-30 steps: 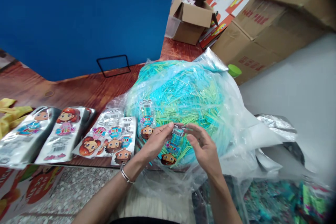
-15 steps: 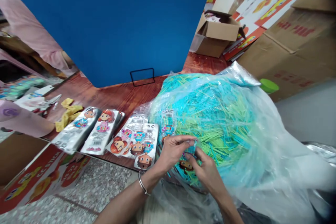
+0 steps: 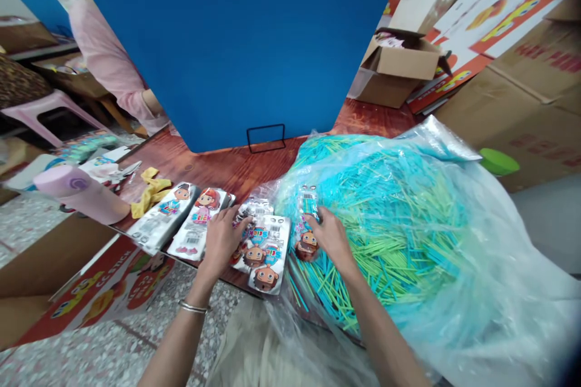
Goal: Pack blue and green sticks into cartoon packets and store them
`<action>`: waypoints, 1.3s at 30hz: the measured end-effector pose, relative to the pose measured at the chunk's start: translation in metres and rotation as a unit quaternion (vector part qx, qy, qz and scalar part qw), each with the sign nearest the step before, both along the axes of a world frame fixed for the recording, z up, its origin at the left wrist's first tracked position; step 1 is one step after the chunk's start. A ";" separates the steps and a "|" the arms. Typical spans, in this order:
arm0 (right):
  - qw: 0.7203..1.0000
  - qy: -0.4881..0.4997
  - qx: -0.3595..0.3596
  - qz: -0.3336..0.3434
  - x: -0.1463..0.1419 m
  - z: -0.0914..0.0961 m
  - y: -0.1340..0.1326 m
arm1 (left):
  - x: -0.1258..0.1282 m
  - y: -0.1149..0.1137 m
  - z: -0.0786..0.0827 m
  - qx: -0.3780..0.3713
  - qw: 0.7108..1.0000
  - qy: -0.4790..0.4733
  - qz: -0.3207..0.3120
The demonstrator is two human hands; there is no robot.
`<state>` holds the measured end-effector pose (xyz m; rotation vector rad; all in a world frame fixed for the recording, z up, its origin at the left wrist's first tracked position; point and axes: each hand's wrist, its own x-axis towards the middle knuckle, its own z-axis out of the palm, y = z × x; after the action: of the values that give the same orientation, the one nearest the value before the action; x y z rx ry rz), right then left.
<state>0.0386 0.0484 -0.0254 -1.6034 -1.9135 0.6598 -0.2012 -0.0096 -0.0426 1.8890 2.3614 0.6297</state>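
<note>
My left hand (image 3: 222, 239) reaches over the flat printed packets (image 3: 267, 254) on the table, between a stack of packets with a red-haired cartoon (image 3: 190, 233) and the fanned-out ones. Its fingers are apart, with the tips at the fanned packets. My right hand (image 3: 333, 239) has its thumb across a clear-windowed cartoon packet (image 3: 307, 245), with the fingers at that packet's right edge. This packet lies at the left side of a large heap of thin blue and green sticks (image 3: 376, 205) in a clear plastic bag (image 3: 490, 248).
Another packet stack (image 3: 158, 224), a yellow cloth-like strip (image 3: 152, 193) and a pink bottle (image 3: 86, 196) stand leftward. A blue panel (image 3: 245, 48) rises behind. Cartons (image 3: 521, 97) fill the right. A person's pink sleeve (image 3: 109, 60) shows at the left.
My hands have parted from the small packet they held together over the sticks. My left hand moved left to the fanned packets, my right to the packet at the heap's left side.
</note>
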 end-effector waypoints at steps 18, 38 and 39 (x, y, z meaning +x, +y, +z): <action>0.982 -0.015 0.189 -0.027 0.031 0.005 -0.057 | -0.004 0.036 -0.022 0.007 0.996 -0.092 -0.010; 0.970 0.236 -0.055 -0.004 0.057 0.022 -0.128 | 0.109 -0.019 0.071 -0.073 0.845 -0.485 -0.212; 0.965 0.252 -0.067 -0.030 0.055 0.018 -0.127 | 0.122 -0.022 0.066 -0.109 0.821 -0.511 -0.230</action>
<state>0.0940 -0.0788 -0.0073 -1.3933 -1.4667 1.0736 -0.0791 -0.0312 0.0230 1.3657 1.1862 0.9334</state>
